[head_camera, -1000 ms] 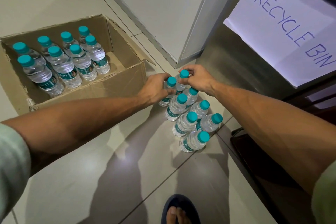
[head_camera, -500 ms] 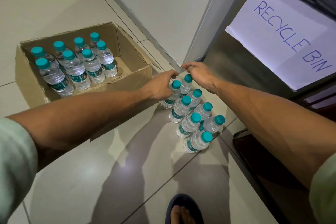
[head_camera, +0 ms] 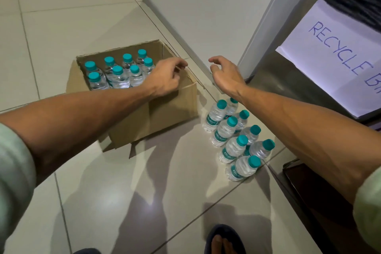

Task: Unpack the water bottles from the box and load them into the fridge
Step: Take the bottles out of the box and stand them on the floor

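Reaching back to the box for more bottles

Eight bottles [head_camera: 119, 72] stand upright in the far-left part of the box [head_camera: 165, 113], packed in two rows, clear with teal caps and teal labels. Another eight or so, the floor bottles [head_camera: 235, 140], stand in a tight double line on the floor tiles just right of the box, caps up.

The left hand [head_camera: 165, 78] hovers over the box's bare right half, fingers loosely curled, its grip holding nothing. The right hand [head_camera: 224, 76] hangs beyond the box's right wall, fingers spread and relaxed, also holding nothing.

To do this step well, each hand should probably come down over the nearest bottles in the box, take one by the neck under the cap, and lift straight up so the neighbours don't topple.

Right of the box, a steel bin [head_camera: 288, 80] carries a paper sign [head_camera: 334, 55] reading "RECYCLE BIN"
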A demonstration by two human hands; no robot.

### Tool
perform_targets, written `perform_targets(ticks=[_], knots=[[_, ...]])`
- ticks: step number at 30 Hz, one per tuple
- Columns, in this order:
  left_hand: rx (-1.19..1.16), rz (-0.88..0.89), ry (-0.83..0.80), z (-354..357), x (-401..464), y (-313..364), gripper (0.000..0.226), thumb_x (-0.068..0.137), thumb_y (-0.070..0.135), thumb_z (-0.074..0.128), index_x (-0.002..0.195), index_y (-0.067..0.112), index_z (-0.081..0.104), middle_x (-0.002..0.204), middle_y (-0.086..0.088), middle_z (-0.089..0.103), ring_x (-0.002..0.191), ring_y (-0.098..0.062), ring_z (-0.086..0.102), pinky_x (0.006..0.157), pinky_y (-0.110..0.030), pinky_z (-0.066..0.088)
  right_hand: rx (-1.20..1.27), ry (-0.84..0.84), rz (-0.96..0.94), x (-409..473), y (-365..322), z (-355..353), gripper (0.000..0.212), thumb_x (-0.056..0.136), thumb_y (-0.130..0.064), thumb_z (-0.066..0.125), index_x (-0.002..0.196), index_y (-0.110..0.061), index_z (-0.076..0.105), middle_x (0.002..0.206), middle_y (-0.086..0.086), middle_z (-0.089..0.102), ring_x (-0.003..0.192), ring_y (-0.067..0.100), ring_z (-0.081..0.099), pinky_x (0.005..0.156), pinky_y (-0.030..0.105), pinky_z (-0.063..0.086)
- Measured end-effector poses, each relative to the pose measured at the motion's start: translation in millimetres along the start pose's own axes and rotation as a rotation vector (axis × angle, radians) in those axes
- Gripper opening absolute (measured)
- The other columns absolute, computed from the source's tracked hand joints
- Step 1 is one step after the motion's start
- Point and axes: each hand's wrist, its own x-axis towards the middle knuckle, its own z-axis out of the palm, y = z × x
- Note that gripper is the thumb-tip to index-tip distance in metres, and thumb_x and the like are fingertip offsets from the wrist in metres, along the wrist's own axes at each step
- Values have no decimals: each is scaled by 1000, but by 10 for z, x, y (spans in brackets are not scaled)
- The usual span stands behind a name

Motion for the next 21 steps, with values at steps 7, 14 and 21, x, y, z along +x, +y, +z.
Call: perform_targets(ticks=[7, 14, 21], knots=[[55, -174, 139, -593, -147, -487, 45, 92, -3, 53, 132, 17, 55, 130, -1, 60, 114, -13, 56, 100, -28, 46, 45, -32, -128, 156, -522, 231, 42, 104, -25, 50, 145, -19, 47, 149, 0, 50, 136, 18, 45, 104, 24, 33], [249, -291, 175, -1140, -385, -1016, 43, 91, 2, 58, 133, 13, 54, 130, -9, 61, 116, -23, 57, 100, -34, 47, 22, -115, -194, 403, -899, 554, 53, 97, -23, 62, 147, -23, 43, 130, -3, 57, 115, 15, 55, 101, 33, 50], [361, -402, 51, -1159, -564, -1261, 56, 87, 17, 71, 138, 11, 48, 137, -13, 53, 123, -30, 51, 103, -43, 46, -88, -224, -252, 552, -1141, 1042, 67, 90, -17, 70, 150, -18, 40, 140, 5, 54, 126, 19, 53, 107, 35, 47]])
